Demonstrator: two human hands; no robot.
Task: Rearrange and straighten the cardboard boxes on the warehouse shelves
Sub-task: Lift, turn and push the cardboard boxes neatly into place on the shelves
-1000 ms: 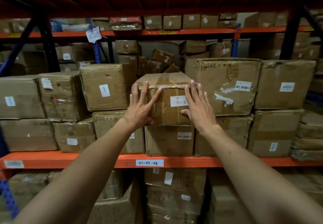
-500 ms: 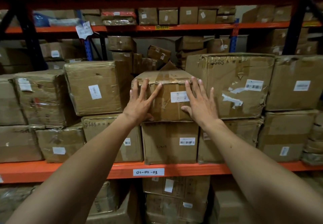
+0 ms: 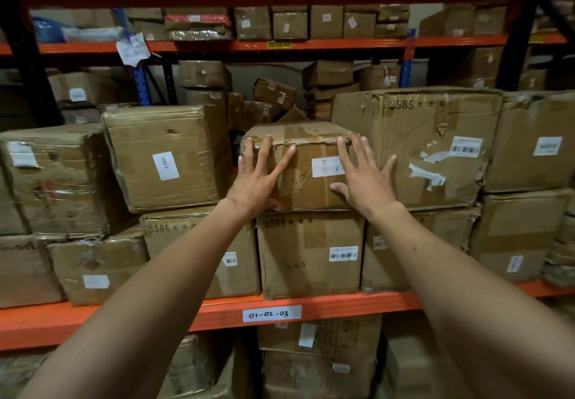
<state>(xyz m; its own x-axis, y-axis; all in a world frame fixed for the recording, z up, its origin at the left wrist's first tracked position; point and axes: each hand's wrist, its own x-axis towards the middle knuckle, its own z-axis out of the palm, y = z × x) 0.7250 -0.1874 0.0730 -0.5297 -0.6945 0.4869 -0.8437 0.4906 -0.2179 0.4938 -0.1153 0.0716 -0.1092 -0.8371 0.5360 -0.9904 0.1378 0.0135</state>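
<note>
Cardboard boxes fill the orange shelf [image 3: 342, 303], two layers deep, labelled 01-02-03 on its front edge.

Left end of shelf: the dented box [image 3: 53, 181] on top leans and its film wrap is crumpled; the low box [image 3: 96, 269] under its right side sits skewed to the front edge. Next, the tilted box [image 3: 165, 157] is rotated, its right lower corner dropped toward the gap beside it. Judged not yet straightened.

Centre: the small box [image 3: 311, 171] rests on the box marked 3585 [image 3: 309, 255], face roughly parallel to the shelf edge. Left hand [image 3: 259, 177] lies flat on its left front corner, fingers spread and straight, thumb low near the bottom edge. Right hand [image 3: 364, 177] lies flat on its right front corner, fingers spread, some lapping onto the big box [image 3: 417, 146], which touches it. Neither hand grips; both press. Judged step: pushing the small box back and squaring it.

Right end: the big box and the far box [image 3: 538, 143] look roughly aligned, though battered.

Progress estimate: centre nearly done; left third of shelf remains. A dark gap stands between the tilted box and the small box.
</note>
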